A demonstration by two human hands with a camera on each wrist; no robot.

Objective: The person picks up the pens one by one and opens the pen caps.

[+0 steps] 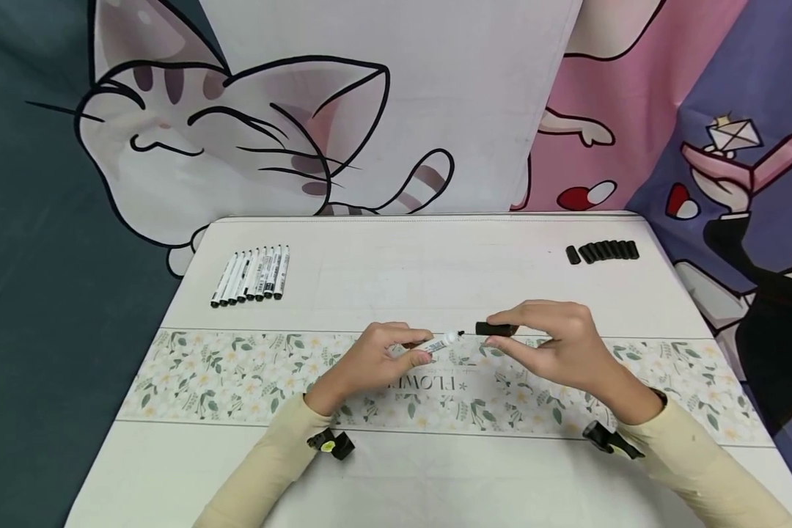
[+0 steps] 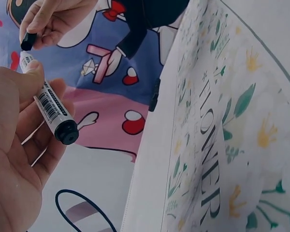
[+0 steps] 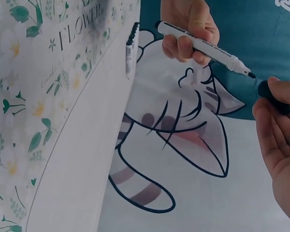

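Observation:
Over the middle of the table, my left hand [image 1: 379,356] grips a white whiteboard marker [image 1: 439,342], its black tip bare and pointing right. Between thumb and fingers, my right hand [image 1: 561,345] pinches a black marker cap [image 1: 495,328]. A small gap separates cap and tip in the head view. The right wrist view also shows the marker [image 3: 208,48] apart from the cap [image 3: 275,98]. In the left wrist view the marker's black end plug [image 2: 66,132] faces the camera, and its tip is hidden near the cap [image 2: 28,41].
Several uncapped markers [image 1: 251,275] lie in a row at the table's back left. Several black caps [image 1: 609,251] are lined up at the back right, one slightly apart. A flowered strip [image 1: 224,378] crosses the white table [image 1: 435,271]; a cartoon cloth [image 1: 475,103] hangs behind.

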